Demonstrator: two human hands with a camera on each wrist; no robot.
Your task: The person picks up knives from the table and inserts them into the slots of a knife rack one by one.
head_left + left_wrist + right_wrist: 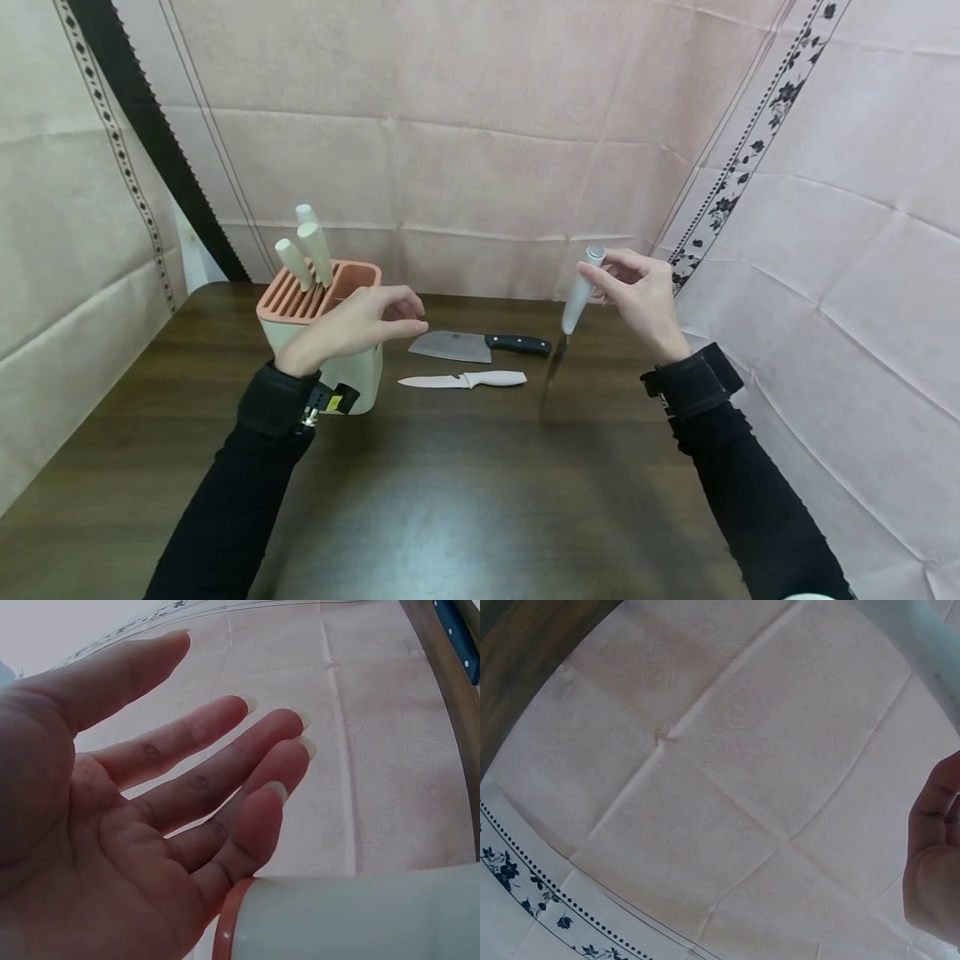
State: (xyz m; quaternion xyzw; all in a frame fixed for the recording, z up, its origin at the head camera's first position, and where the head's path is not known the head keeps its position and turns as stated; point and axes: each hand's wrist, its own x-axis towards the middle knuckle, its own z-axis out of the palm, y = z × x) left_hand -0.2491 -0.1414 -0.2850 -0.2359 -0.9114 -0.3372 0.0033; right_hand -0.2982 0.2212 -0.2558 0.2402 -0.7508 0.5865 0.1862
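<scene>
Over table (450,517), right hand (637,292) pinches pale-handled knife (576,310) near handle's top, blade downward, probably keeping fingers clear of edge. Left hand (358,323) empty, fingers loosely bent, at knife block (362,368), perhaps steadying it; contact uncertain. Between hands, black-handled cleaver (480,346) and white knife (468,381) lie flat, handles rightward, seemingly suiting right-hand reach.

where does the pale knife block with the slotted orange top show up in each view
Head: the pale knife block with the slotted orange top stands left of centre, partly hidden by the left hand.
Left wrist: sideways along the bottom right, orange rim toward the palm.
Right wrist: not in it.
Shared landmark: the creased pale pink cloth backdrop, in all three.
</scene>
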